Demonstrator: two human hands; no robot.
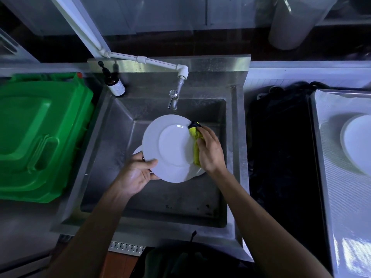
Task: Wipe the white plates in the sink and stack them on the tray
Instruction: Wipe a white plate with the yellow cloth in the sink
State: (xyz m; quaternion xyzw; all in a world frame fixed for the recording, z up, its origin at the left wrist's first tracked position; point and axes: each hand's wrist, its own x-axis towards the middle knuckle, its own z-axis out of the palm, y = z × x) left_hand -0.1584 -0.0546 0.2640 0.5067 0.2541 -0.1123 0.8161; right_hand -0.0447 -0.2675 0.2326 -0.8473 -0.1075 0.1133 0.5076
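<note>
My left hand [138,173] grips the near-left rim of the round white ceramic plate [170,147], thumb curled over the top face and the other fingers tucked under it, so the plate hangs tilted above the stainless steel sink [112,137]. My right hand [209,150] is closed around a folded yellow cleaning cloth with a dark edge [195,141], pressing it against the plate's right rim; the cloth's long side runs along that rim, away from me. The plate's unwiped face lies to the left of my right fingers, so I judge the next stroke goes inward across it. At least one more white plate [197,171] sits just beneath, peeking out past both hands. The grey metal tray [329,177], already carrying a white plate [359,143], lies well off beyond my right hand, the nearer one for stacking. The brown pump bottle [114,84] has a pale label, too small to read.
</note>
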